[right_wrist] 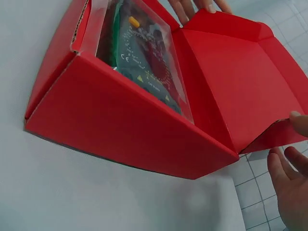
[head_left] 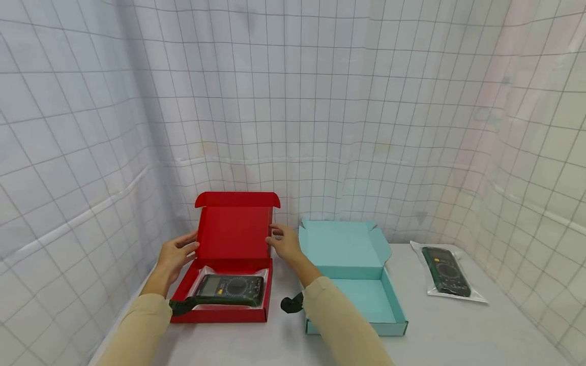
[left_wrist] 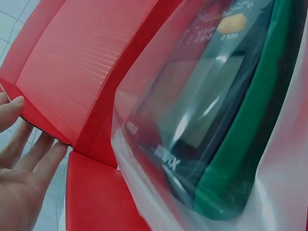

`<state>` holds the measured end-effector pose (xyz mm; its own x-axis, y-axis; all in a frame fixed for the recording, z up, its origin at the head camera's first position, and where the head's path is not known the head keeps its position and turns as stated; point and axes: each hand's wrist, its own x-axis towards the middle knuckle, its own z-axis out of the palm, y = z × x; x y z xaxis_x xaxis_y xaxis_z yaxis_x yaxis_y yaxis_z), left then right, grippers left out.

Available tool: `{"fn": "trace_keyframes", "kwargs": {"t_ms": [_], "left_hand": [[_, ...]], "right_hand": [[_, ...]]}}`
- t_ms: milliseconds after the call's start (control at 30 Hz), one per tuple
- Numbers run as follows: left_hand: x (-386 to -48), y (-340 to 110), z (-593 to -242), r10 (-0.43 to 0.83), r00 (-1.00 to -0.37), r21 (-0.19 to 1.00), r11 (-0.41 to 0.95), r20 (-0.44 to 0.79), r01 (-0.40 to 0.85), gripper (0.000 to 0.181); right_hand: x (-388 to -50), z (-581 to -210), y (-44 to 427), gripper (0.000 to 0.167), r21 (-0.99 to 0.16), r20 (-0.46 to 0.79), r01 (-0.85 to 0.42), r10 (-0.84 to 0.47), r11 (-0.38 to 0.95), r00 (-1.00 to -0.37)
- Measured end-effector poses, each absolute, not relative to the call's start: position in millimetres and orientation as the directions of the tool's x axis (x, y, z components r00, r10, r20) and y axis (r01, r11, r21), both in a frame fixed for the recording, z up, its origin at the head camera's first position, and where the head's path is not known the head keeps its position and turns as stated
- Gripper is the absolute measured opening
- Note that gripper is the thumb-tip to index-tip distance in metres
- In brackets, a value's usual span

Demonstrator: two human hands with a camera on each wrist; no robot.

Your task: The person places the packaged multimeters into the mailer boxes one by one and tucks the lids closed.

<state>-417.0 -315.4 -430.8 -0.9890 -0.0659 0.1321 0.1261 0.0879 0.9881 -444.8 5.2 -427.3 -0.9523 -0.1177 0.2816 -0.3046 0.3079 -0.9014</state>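
A red cardboard box [head_left: 220,316] stands with its lid [head_left: 234,234] raised. Inside it lies a green and black multimeter [head_left: 229,288] in a clear plastic bag [left_wrist: 126,132]. On the lid's left side, my left hand [head_left: 171,259] pinches the side flap, thumb on the inner face and fingers behind. My right hand [head_left: 288,246] pinches the right side flap [right_wrist: 276,134] in the same way. Both hands show in the right wrist view, the left one [right_wrist: 187,7] only by its fingertips at the top.
Right of the red box, a light teal box [head_left: 366,300] stands with its lid up, partly behind my right sleeve. A second bagged multimeter [head_left: 446,272] lies farther right on the white table [head_left: 458,335]. Grid-patterned white curtains [head_left: 293,101] hang behind and at both sides.
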Motion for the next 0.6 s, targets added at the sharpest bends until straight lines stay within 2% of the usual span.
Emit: {"fn": "trace_keyframes", "kwargs": {"t_ms": [300,600], "left_hand": [[-414.2,-317.7,-434.7,-0.063,-0.989,0.991,0.010,0.133,0.133,0.058],[-406.9,-326.0,-435.6,-0.059,-0.975,0.976,0.044,0.215,0.212,0.057]], "right_hand": [[-444.4,-430.7,10.9,0.044,-0.950,0.223,-0.261,-0.210,0.174,-0.952],[-441.6,-426.6,12.6,0.052,-0.930,0.205,-0.275,-0.276,0.243,-0.939]]}}
